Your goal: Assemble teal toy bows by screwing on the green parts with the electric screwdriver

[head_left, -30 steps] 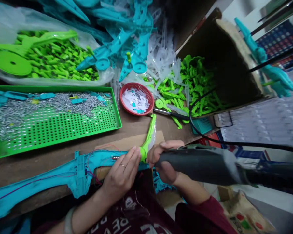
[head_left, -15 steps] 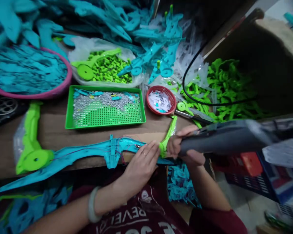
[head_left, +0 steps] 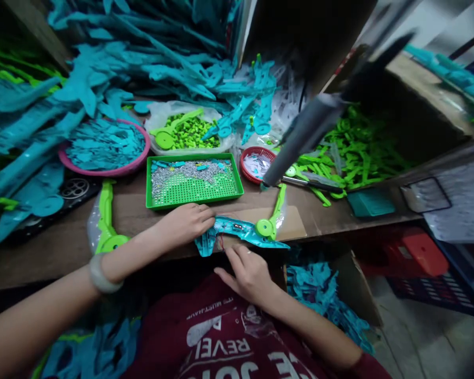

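A long blue plastic toy shell [head_left: 243, 229] lies open side up along the table's front edge, with wires and a small metal part inside. My left hand [head_left: 191, 221] is closed over its middle, by the crosspiece, and hides part of it. Just below the shell, my right hand [head_left: 247, 271] has its thumb and fingers apart, fingertips close to thin red wires [head_left: 221, 242]. Green curved arms with round discs sit at both ends: a right one [head_left: 265, 228] and a left one [head_left: 112, 243]. The grey power screwdriver [head_left: 300, 139] hangs tilted above the table, out of my hands.
Behind the shell stands a green tray [head_left: 195, 202] of small screws. A red basket [head_left: 243, 167] holds white pieces; a pink basin [head_left: 102, 172] holds blue parts. Green parts [head_left: 363, 152] fill a box at right. Flat cardboard [head_left: 294, 223] lies under the shell's right end.
My right hand has let go of the screwdriver, which now hangs higher up, and has come down to the wires. My left hand has shifted left from the right disc to the shell's middle.
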Demonstrator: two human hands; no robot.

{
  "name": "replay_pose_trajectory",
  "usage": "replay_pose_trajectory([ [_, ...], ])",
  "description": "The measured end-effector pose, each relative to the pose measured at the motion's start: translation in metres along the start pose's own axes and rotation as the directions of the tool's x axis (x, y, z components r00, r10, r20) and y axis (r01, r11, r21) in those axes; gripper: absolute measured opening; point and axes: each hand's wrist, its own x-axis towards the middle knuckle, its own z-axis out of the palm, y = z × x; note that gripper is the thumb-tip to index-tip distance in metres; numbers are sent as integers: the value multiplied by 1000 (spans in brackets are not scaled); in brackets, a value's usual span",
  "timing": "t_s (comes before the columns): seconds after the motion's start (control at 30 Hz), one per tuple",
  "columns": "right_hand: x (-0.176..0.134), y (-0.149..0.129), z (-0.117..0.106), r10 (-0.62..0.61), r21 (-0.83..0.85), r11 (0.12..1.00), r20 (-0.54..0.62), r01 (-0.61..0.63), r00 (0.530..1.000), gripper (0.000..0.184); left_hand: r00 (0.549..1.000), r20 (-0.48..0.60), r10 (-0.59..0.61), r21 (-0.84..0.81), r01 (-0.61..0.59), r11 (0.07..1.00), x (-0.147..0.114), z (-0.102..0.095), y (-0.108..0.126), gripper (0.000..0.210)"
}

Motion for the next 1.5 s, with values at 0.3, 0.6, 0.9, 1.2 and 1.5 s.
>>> replay_pose_trajectory([
  [0.3, 18, 20, 2, -36, 144, 989, -8, 37, 999, 31, 919, -313, -239, -201, 182, 963, -28, 2, 42, 15],
  [0.6, 117, 80, -6, -332, 687, 720, 220, 96, 917, 19, 783, -204, -587, -440, 462, 770, -13, 14, 56, 35],
  [0.9, 144, 101, -6, -605, 559, 743, 326, 368, 727, 24, 701, -209, -682, -533, 503, 681, -10, 12, 68, 25],
  [1.2, 130, 94, 18, -398, 424, 876, 365, 230, 842, 15, 653, -407, -638, -307, 560, 769, -12, 18, 99, 14],
  [1.5, 95, 74, 32, -137, 613, 786, 292, -75, 947, 15, 672, -447, -590, -257, 535, 804, -10, 30, 116, 29],
])
